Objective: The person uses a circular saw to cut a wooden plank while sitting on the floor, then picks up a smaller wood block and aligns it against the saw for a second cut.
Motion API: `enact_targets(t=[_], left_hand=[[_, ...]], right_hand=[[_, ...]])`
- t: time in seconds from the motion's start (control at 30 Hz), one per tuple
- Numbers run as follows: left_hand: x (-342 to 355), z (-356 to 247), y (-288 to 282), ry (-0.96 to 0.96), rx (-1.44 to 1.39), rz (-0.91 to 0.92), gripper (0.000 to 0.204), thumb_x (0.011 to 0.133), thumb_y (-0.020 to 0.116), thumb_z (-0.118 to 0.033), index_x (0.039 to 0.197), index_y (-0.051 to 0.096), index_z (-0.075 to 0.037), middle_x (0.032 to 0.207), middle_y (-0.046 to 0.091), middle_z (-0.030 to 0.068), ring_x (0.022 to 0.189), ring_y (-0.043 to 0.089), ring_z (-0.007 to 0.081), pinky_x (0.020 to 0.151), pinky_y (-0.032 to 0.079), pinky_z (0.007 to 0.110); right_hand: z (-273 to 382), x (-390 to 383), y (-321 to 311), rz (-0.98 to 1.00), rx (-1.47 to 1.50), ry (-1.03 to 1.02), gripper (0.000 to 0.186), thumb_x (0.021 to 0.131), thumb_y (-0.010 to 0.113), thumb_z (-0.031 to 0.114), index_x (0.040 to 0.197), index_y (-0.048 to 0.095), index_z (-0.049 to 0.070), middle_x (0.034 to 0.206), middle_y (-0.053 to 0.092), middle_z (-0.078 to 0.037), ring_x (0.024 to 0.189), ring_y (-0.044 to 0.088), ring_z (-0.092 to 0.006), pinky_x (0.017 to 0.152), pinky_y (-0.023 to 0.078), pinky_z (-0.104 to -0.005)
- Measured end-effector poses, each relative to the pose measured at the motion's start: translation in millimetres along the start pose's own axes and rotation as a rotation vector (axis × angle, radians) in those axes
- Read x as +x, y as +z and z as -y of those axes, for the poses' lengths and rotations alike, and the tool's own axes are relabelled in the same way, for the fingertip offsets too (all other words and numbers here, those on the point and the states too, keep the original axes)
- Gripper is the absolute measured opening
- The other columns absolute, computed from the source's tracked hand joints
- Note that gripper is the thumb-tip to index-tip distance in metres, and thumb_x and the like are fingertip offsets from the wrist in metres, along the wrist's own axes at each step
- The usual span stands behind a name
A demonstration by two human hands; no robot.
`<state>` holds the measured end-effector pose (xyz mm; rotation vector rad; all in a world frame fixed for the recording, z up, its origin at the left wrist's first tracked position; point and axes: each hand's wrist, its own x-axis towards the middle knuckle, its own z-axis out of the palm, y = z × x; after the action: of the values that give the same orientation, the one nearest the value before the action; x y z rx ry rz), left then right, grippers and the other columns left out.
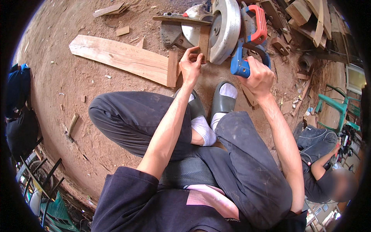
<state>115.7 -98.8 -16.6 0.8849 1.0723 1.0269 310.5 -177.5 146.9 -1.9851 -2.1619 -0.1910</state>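
A circular saw [225, 33] with a silver blade guard, a blue rear handle and a red upper grip stands on the ground in front of my feet. My right hand [258, 75] is closed around its blue handle. Part of the round blade [191, 34] shows left of the guard. A short wood strip [204, 38] lies against the guard's left side. My left hand [192, 65] has its fingers curled and pinched at the strip's near end, close to the guard. Whether the blade is turning I cannot tell.
A long plank [119, 56] and a short block [172, 69] lie left of my feet. A hammer [71, 127] rests farther left on the dirt. Offcuts [303, 17] are piled at the far right. Another person [320, 174] sits near a green chair [335, 106] at right.
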Motion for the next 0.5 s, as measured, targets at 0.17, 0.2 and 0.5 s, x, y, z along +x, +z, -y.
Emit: enact_targets(t=[0.17, 0.2, 0.5], left_hand=[[1.3, 1.3, -2.2, 0.039, 0.12, -0.02, 0.033, 0.096, 0.073, -0.008, 0.128, 0.065, 0.0, 0.094, 0.077, 0.0134, 0.083, 0.074, 0.0153, 0.073, 0.062, 0.029], [1.7, 2.0, -2.8, 0.055, 0.162, -0.025, 0.033, 0.096, 0.073, -0.009, 0.127, 0.065, -0.001, 0.094, 0.077, 0.013, 0.083, 0.074, 0.0149, 0.073, 0.062, 0.029], [-0.5, 2.9, -1.6, 0.09, 0.23, -0.061, 0.033, 0.095, 0.075, -0.011, 0.126, 0.068, -0.002, 0.093, 0.078, 0.0117, 0.081, 0.074, 0.0134, 0.073, 0.06, 0.027]], right_hand=[[1.7, 1.1, 0.8, -0.021, 0.001, 0.003, 0.048, 0.079, 0.08, 0.048, 0.095, 0.06, 0.007, 0.081, 0.068, -0.012, 0.072, 0.07, -0.0345, 0.062, 0.055, -0.0437], [1.6, 0.8, 1.3, -0.02, -0.002, 0.002, 0.048, 0.079, 0.08, 0.049, 0.095, 0.06, 0.007, 0.081, 0.068, -0.012, 0.072, 0.07, -0.0345, 0.062, 0.055, -0.0437], [-1.0, -1.4, 3.6, -0.016, -0.019, -0.007, 0.053, 0.081, 0.075, 0.055, 0.096, 0.061, 0.006, 0.081, 0.069, -0.013, 0.072, 0.071, -0.0343, 0.061, 0.056, -0.0432]])
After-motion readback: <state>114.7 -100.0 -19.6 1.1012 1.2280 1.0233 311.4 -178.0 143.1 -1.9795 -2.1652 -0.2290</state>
